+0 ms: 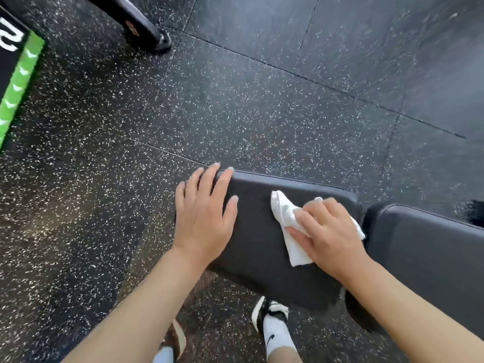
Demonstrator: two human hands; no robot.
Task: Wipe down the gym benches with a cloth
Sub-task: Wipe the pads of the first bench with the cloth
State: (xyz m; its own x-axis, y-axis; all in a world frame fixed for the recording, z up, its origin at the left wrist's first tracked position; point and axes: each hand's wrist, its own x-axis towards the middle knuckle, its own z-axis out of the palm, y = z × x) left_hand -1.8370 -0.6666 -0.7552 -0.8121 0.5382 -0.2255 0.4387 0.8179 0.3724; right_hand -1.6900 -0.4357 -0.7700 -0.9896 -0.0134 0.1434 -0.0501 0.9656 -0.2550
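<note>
Cloth (290, 226), white and crumpled, lies mid-pad on the black bench seat (256, 231), pinned under the curled fingers of the right hand (327, 231). Left hand (204, 213) rests flat, fingers straight, on the pad's left end corner. Unwiped pad looks to lie leftward, along its long axis. A white swoosh marks the sock (276, 336); the floor mat (11, 64) lettering is cut off

Speckled rubber floor (104, 179), green-striped mat (21, 82), black equipment leg (141, 24), sneakers w/ white sock (275, 334)
</note>
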